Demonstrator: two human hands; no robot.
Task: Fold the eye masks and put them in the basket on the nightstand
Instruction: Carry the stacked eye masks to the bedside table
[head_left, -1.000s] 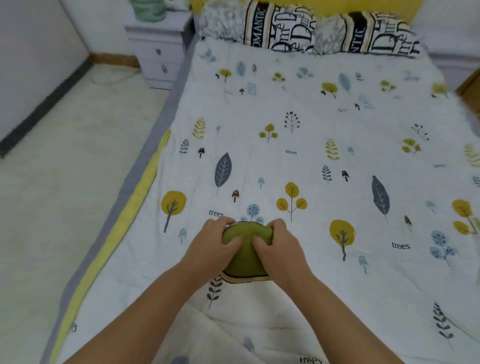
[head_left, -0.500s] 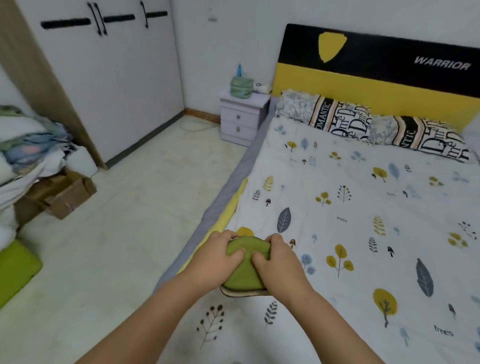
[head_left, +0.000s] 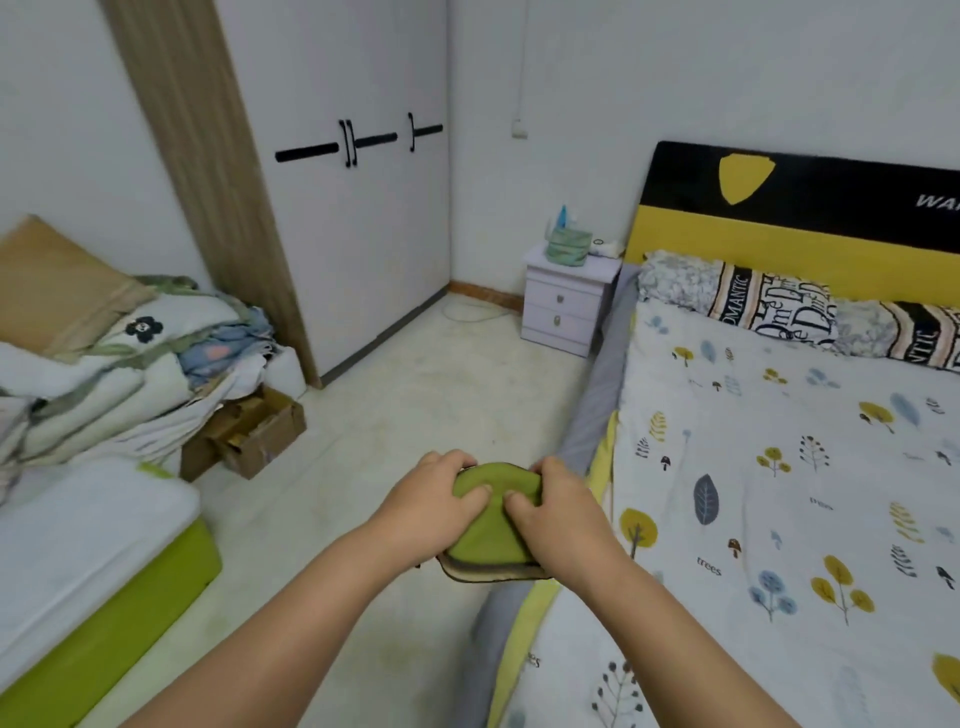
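Note:
A folded green eye mask (head_left: 488, 538) with a dark and cream edge is held in front of me, over the floor beside the bed's left edge. My left hand (head_left: 428, 506) grips its left side and my right hand (head_left: 558, 514) grips its right side, thumbs on top. The pale green basket (head_left: 569, 247) stands on the white nightstand (head_left: 566, 306) in the far corner, next to the headboard, well apart from my hands.
The bed (head_left: 779, 493) with a tree-print quilt fills the right. A pile of bedding (head_left: 104, 364) on a green-based mattress (head_left: 104, 597) and a cardboard box (head_left: 249, 431) stand left. The white wardrobe (head_left: 358, 234) lines the far wall. Bare floor (head_left: 441, 389) leads to the nightstand.
My view has swung left and up from the quilt to the room. Both hands have lifted the folded mask off the bed and carried it past the bed's left edge.

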